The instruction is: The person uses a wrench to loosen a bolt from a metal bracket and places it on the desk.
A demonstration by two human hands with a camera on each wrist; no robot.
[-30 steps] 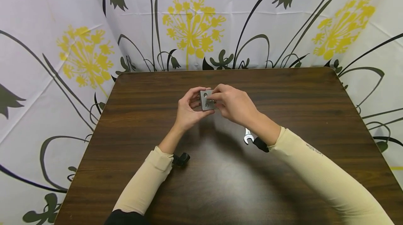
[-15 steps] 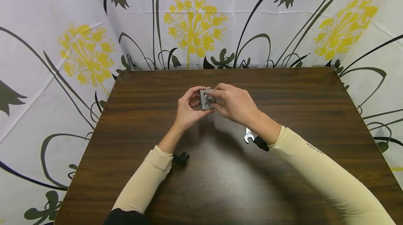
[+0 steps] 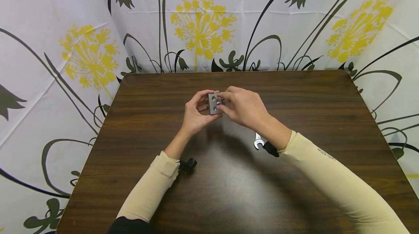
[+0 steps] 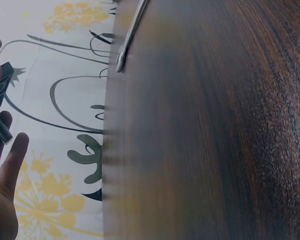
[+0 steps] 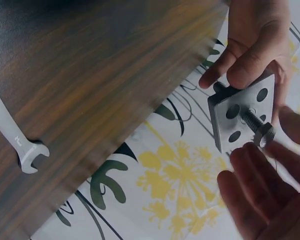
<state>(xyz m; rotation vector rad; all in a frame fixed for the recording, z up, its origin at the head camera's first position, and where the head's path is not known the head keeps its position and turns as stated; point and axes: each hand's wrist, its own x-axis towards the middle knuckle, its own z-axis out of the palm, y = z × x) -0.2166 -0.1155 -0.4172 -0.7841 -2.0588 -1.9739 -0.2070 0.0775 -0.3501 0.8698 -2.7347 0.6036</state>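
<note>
My left hand [image 3: 197,114] grips the edges of a square grey metal plate [image 3: 212,103], raised above the table. In the right wrist view the plate has several round holes, and a hex bolt [image 5: 257,126] stands out from its middle, head outward. The fingers of my right hand [image 3: 244,106] are curled about the bolt head, with the thumb and index finger on either side of it. A threaded shaft end [image 4: 0,127] sticks out of the plate's other side in the left wrist view. Fingers partly hide the plate's right edge.
A silver open-end wrench [image 3: 258,141] lies on the dark wood table [image 3: 147,128], below the right forearm. Its far end is hidden in the head view. Black wrist camera mounts [image 3: 188,165] hang at the sleeves. A flower-patterned curtain [image 3: 262,19] stands behind the table.
The right thumb and fingers have shifted about the bolt, uncovering it more between them in the head view. The left hand and the plate stay almost where they were.
</note>
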